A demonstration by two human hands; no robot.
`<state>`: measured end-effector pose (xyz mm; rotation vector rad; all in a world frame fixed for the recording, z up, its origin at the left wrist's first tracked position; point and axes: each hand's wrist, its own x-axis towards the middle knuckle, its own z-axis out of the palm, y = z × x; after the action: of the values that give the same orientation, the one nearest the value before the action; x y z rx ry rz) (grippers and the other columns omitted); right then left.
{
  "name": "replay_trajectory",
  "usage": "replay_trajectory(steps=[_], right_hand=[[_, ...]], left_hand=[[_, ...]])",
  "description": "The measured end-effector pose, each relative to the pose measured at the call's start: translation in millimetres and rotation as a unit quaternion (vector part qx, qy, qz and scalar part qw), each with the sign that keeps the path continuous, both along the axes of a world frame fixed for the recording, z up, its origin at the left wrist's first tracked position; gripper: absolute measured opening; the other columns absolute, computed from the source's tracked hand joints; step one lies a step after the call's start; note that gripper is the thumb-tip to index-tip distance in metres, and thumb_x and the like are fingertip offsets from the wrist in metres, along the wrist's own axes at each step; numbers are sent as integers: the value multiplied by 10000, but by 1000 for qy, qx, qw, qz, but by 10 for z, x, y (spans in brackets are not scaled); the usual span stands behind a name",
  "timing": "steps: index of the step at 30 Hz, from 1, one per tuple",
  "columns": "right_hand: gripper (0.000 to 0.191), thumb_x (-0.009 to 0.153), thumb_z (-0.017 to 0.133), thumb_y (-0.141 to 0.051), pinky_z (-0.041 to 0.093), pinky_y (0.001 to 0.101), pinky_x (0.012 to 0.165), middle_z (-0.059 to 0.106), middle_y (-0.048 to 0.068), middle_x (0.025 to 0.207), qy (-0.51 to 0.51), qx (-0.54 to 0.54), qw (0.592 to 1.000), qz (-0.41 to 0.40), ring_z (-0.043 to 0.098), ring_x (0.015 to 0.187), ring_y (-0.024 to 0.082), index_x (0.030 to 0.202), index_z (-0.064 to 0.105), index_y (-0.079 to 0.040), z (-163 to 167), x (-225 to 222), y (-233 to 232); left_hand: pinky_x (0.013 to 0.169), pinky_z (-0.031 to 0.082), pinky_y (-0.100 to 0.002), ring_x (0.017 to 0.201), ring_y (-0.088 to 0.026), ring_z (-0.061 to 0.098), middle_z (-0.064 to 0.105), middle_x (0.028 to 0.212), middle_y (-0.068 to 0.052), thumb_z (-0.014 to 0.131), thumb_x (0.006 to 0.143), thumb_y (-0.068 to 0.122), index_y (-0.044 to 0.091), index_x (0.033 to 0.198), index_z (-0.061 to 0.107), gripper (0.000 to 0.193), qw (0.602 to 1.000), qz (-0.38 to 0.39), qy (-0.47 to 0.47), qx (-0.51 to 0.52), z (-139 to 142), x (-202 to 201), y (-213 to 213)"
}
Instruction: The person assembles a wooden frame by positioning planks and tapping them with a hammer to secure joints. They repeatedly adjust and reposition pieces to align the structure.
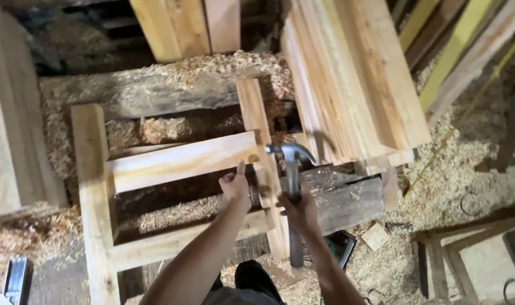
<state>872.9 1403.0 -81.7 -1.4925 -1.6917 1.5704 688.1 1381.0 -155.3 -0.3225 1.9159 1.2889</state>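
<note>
Steel hammer (292, 169) in the right hand's (300, 212) closed grip, left hand (235, 185) pinching at the wooden frame (178, 161).

Steel claw hammer (292, 169), head raised at frame centre, beside pale wooden frame (172, 164) lying flat amid sawdust, centre-left.

right hand (300, 213) grips hammer (292, 169) | left hand (235, 185) steadies wooden frame (172, 161) (sawdust around)
</note>
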Motion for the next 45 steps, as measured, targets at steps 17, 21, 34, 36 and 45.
replay_trajectory(steps=[17, 21, 34, 36, 45], right_hand=[[701, 1003, 546, -169, 462, 270, 391, 667, 97, 948, -240, -9, 916, 322, 522, 505, 114, 1627, 232, -222, 1037, -1895, 647], [725, 1028, 520, -166, 444, 277, 427, 759, 130, 989, -333, -22, 902, 272, 567, 553, 134, 1648, 146, -141, 818, -1943, 723], [610, 987, 562, -241, 474, 276, 447, 584, -53, 938, -222, -59, 951, 207, 559, 542, 110, 1567, 396, -329, 1063, -1345, 821], [519, 1048, 493, -271, 445, 248, 444, 601, 68, 795, -184, -59, 961, 197, 531, 538, 80, 1563, 458, -327, 1208, -1265, 888], [628, 981, 555, -207, 410, 266, 412, 733, 55, 841, -233, -77, 936, 254, 480, 470, 123, 1570, 363, -313, 1125, -1399, 1010]], left_hand=[[1067, 572, -543, 1160, -365, 698, 682, 1261, -218, 455, 1044, 363, -30, 1262, 579, 466, 946, 4, -258, 194, 301, -359, 77], [964, 546, -501, 1083, -359, 677, 678, 1207, -197, 521, 1029, 426, -8, 1248, 603, 493, 957, 27, -246, 147, 136, -273, 148], [831, 649, -493, 1110, -399, 696, 608, 1289, -270, 509, 1043, 379, -25, 1348, 409, 516, 951, 99, -222, 190, -362, -3, 277], [897, 629, -515, 1166, -380, 684, 549, 1385, -230, 480, 1037, 385, 38, 1395, 333, 519, 960, 92, -200, 175, -294, 2, 328], [1023, 579, -587, 1222, -430, 662, 413, 1520, -263, 427, 1032, 412, 132, 1455, 229, 545, 966, 82, -188, 155, 165, -14, 287]])
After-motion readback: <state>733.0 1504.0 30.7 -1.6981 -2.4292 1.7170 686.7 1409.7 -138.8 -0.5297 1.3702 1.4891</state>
